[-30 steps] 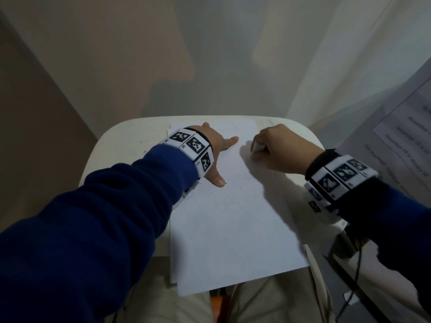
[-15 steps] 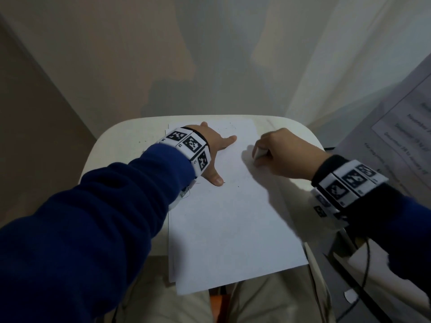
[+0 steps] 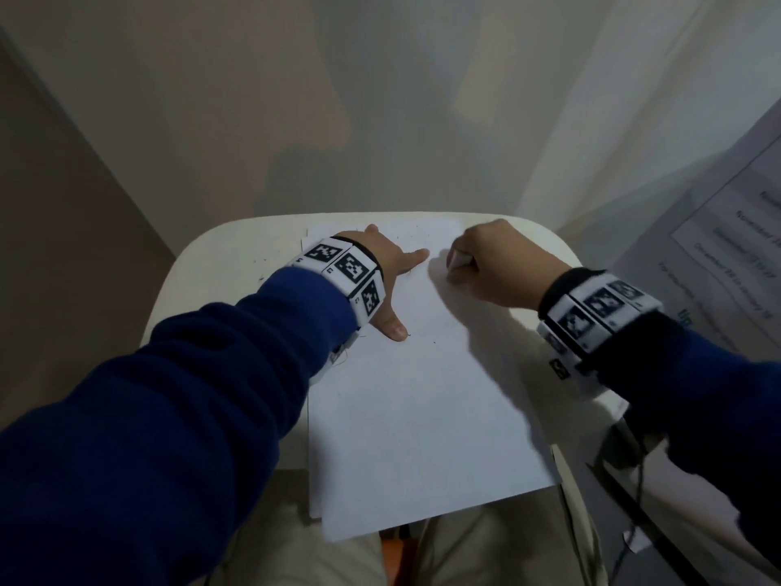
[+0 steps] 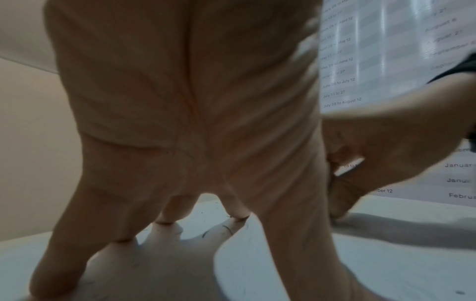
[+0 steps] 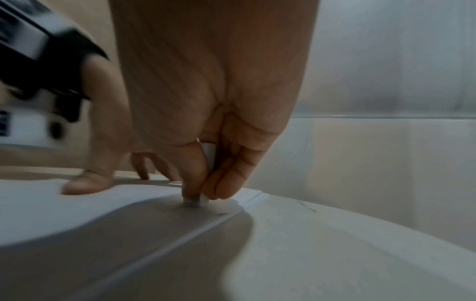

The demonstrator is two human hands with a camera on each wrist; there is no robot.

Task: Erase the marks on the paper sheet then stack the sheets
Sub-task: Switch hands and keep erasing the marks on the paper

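Pale rounded counter (image 3: pixel 219 264) against plain walls; left hand (image 3: pixel 391 268) splayed flat on paper sheet (image 3: pixel 422 416), right hand (image 3: pixel 486 268) pinching white eraser (image 5: pixel 208 154) at its far right.

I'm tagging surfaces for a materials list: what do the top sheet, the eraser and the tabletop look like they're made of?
Sheet: thin matte white paper; its edge overhangs the table, with another sheet's edge showing beneath.
Eraser: a small white block, probably rubber or vinyl, pinched by the right hand and pressed on the sheet.
Tabletop: smooth cream surface with rounded corners, likely plastic or laminate; cannot tell which.
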